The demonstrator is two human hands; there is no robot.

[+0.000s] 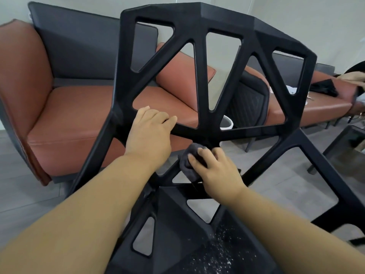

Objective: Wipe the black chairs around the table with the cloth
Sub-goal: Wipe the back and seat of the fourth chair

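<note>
Fingers (167, 120) of the left hand (148, 135) are curled over a slanting bar low in the open-work back of the black chair (217, 26), gripping it from above, with the knuckles up and the fingertips hooked over the far edge. The right hand (215, 173) sits just beside it, lower and to the right. Its fingers (199, 153) are bent and slightly spread over a bunched grey cloth (187, 167), which they hold and press against the frame where several bars meet at the base of the chair back. The thumb of that hand is hidden.

White specks (219, 252) are scattered over the seat (177, 224) near the right forearm. Behind the chair stands a brown and dark grey sofa (88, 115) on a grey floor (276, 165). A white bin (227, 123) shows through the back's openings.
</note>
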